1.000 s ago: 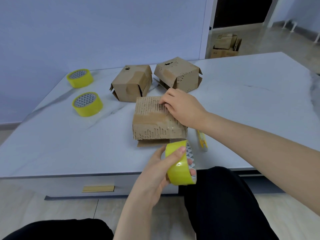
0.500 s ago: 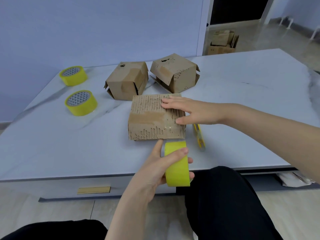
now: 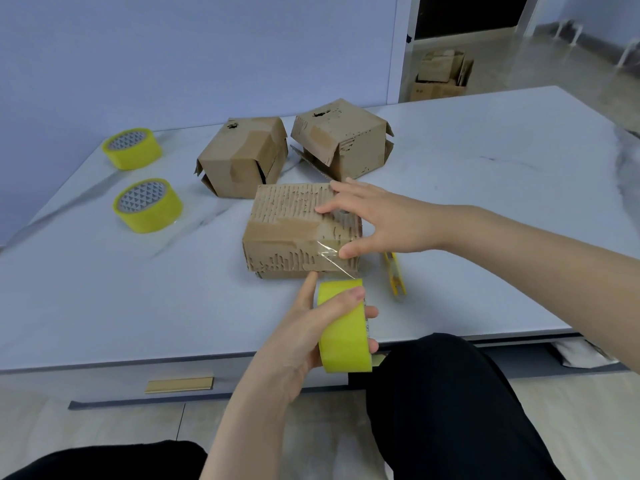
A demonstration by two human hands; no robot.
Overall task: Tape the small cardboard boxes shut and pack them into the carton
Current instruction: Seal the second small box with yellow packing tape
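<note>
Tabletop [image 3: 485,202]: worn cardboard box [image 3: 287,233] lies near the front edge. Right grip [image 3: 381,223] reaches in from the right, released, fingers spread on the box top, thumb pressing its front edge. Left grip [image 3: 301,337] clenched round yellow tape roll [image 3: 343,337]; clear strip [image 3: 332,261] runs from roll to box.

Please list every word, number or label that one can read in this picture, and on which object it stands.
No text is readable here.
Far tape roll and near tape roll: cores show only a triangle pattern.
Held tape roll: tiny marks on its core edge, too small to read.
Small boxes: no print visible.
Floor cartons behind: too blurred to tell.
</note>
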